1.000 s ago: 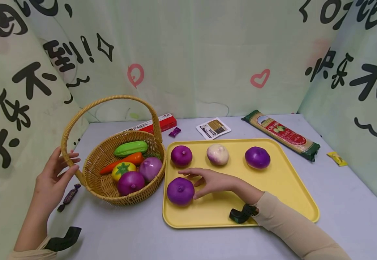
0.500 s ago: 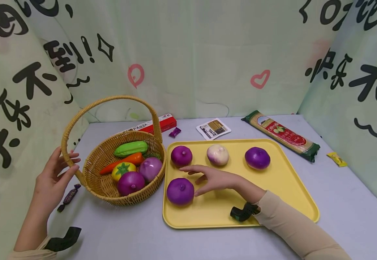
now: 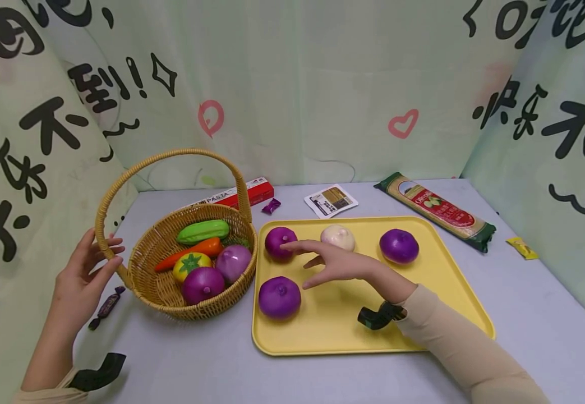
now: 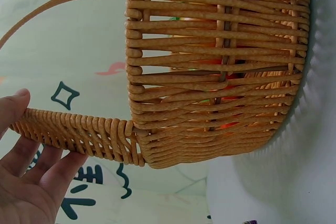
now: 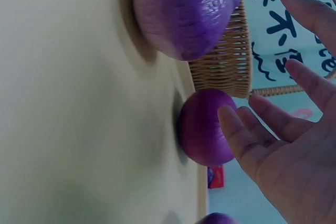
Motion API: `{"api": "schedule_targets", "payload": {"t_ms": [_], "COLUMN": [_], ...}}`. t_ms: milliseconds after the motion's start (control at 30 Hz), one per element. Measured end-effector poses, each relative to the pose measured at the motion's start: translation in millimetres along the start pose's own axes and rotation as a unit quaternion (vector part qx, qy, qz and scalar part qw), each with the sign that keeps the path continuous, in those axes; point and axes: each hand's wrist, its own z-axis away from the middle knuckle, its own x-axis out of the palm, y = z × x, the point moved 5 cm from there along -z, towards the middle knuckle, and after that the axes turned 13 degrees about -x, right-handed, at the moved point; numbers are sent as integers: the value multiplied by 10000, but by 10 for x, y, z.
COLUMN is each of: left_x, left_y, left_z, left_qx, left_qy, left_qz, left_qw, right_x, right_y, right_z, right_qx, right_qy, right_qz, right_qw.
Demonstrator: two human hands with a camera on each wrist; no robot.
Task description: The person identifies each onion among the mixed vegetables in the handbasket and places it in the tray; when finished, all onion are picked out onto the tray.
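Note:
My left hand (image 3: 82, 275) holds the side of the wicker basket's handle (image 4: 79, 135), thumb on one side and fingers on the other. In the basket (image 3: 146, 269) lie a green ridged vegetable (image 3: 203, 230), a carrot (image 3: 186, 254), a yellow-green tomato-like piece (image 3: 191, 265) and two purple onions (image 3: 204, 284). Over the yellow tray (image 3: 373, 342) hovers my right hand (image 3: 340, 262), fingers spread and nothing in them. It is between the near-left purple onion (image 3: 279, 297) and the back-left onion (image 3: 278, 243), partly covering the back-left one and a whitish bulb (image 3: 338, 238). In the right wrist view the fingertips overlap an onion (image 5: 207, 127); contact is unclear.
Another purple onion (image 3: 399, 246) sits at the tray's back right. Behind stand a red pasta box (image 3: 259, 192), a purple candy (image 3: 271, 206) and a white packet (image 3: 330, 200). A pasta bag (image 3: 436, 210) and yellow candy (image 3: 523, 247) lie right; a dark candy (image 3: 107, 307) lies left.
My right hand has risen away from the near-left onion, toward the back of the tray, and now covers part of the back-left onion. The left hand and basket have stayed put.

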Motion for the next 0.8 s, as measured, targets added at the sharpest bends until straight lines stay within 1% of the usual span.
{"api": "schedule_targets", "payload": {"t_ms": [433, 567, 800], "left_x": [-1, -3, -4], "left_y": [24, 28, 30], "left_z": [19, 19, 7], "left_qx": [8, 10, 3], "left_qy": [-27, -18, -27], "left_qz": [64, 36, 33], "left_qw": [10000, 10000, 10000], "right_x": [-185, -241, -307], "right_y": [-194, -248, -345], "right_z": [-194, -246, -369], "right_qx": [-245, -293, -495], "right_qy": [-159, -188, -240], "right_qz": [352, 381, 380], "right_qw": [9990, 9987, 9978]}}
